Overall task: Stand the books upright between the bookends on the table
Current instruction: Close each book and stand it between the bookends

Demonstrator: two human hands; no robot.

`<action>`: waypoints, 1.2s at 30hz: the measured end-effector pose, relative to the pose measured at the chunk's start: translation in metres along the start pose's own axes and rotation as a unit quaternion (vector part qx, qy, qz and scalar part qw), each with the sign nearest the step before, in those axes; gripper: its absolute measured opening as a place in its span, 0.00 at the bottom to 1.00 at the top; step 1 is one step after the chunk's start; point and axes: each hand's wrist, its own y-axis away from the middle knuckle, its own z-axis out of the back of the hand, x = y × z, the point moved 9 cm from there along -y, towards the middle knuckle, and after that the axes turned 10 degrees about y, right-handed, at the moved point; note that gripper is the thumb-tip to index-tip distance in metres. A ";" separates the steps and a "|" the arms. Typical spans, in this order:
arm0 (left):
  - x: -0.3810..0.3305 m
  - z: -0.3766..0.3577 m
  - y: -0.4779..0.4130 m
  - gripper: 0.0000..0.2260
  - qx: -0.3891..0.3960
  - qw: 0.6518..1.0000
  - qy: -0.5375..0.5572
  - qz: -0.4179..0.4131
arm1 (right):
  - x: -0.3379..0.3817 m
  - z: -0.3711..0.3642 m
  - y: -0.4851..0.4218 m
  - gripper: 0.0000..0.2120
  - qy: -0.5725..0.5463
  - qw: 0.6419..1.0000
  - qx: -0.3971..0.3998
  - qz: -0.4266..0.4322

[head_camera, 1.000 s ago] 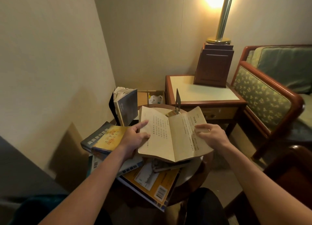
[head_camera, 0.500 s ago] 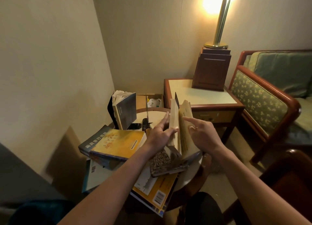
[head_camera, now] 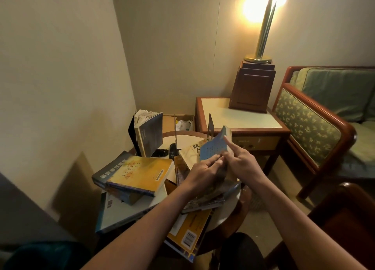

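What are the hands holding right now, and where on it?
Both hold the blue book by its lower end: the left hand pinches the front cover, the right hand grips the other side.

Left hand (head_camera: 203, 170) and right hand (head_camera: 241, 162) hold a blue book (head_camera: 213, 146) (nearly closed, tilted).

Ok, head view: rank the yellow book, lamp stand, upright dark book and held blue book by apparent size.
1. yellow book and wooden lamp stand, about alike; the stand is farther off, so unranked.
2. upright dark book.
3. blue book, smallest.
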 end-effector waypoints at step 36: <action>-0.055 0.104 0.047 0.24 -0.043 0.924 0.379 -0.023 | 0.082 -0.067 0.029 0.19 -0.470 0.875 0.088 -0.075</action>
